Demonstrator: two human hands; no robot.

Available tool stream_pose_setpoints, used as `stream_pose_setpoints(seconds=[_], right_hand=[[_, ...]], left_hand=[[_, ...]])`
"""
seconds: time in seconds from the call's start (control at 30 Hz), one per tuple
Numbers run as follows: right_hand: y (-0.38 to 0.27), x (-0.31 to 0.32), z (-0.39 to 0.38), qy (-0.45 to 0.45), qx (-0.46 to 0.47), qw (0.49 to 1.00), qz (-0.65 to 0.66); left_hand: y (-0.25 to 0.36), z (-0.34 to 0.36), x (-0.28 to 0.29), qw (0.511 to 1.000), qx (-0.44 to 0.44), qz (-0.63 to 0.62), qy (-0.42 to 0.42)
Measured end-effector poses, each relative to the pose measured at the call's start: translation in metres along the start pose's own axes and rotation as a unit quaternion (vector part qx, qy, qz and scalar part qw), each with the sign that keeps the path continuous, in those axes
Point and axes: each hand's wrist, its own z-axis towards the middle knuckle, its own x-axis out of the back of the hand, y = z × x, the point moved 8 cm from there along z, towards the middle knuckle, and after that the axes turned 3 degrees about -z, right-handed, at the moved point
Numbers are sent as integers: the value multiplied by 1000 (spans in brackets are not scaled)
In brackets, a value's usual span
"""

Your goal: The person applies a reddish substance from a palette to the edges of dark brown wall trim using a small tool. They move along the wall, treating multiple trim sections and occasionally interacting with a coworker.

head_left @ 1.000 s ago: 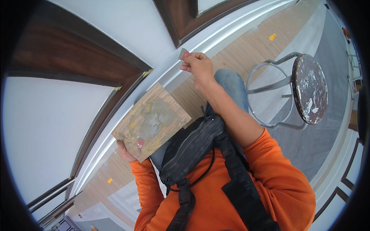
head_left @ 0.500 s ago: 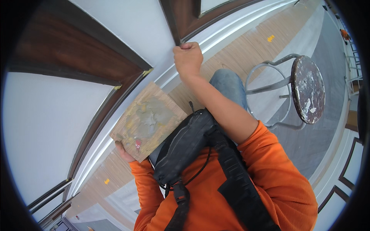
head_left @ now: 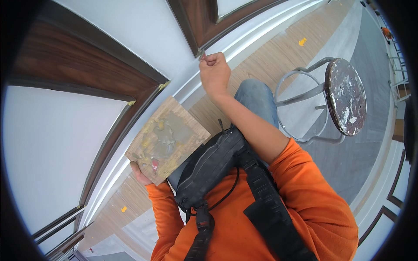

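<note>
My left hand (head_left: 139,172) grips the lower left corner of a wooden board (head_left: 191,123), its thumb on the top face and the other fingers hidden underneath. Grey-green putty (head_left: 170,135) is smeared over the board, with yellowish patches and a small red spot. Ahead of me my right hand (head_left: 215,75) is closed, pinching a small thin greyish tool (head_left: 202,55) whose kind is too small to make out. The tool's tip is at the bottom corner of a dark brown wall frame (head_left: 195,32); whether it touches cannot be told.
Another brown wall frame (head_left: 96,56) on the left has yellowish filler (head_left: 163,85) at its corner joint. White skirting (head_left: 248,47) runs along the wall foot. A paint-spattered round stool (head_left: 347,96) stands at my right. A black bag (head_left: 209,161) is strapped across my front.
My right hand has drawn slightly down and back from the frame corner, and the tool's tip now shows. The board stays in my left hand, almost unmoved. The whole view has shifted a little.
</note>
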Motion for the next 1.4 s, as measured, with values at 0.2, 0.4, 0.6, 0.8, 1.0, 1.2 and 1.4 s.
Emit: stream_pose_setpoints(seconds=[0.2, 0.4, 0.6, 0.8, 1.0, 1.2, 1.4], right_hand=[[-5, 4, -5, -11, 15, 1000, -17], [-24, 3, -17, -60, 108, 992, -9], [-21, 30, 28, -17, 144, 985, -92], [-27, 19, 26, -43, 140, 985, -87], [8, 7, 27, -83, -12, 996, 18], [11, 8, 24, -142, -165, 946, 240], [13, 1, 17, -128, -110, 976, 134]], left_hand=[[0, -1, -7, 1000, -8, 3, -25], [1, 1, -13, 997, 9, -3, -71], [0, 0, -3, 999, 21, 1, -37], [0, 0, -11, 999, 16, 16, -42], [1, 0, -16, 998, -4, 27, -48], [0, -2, -16, 999, 5, 35, -2], [-4, -5, -34, 999, 8, 22, -31]])
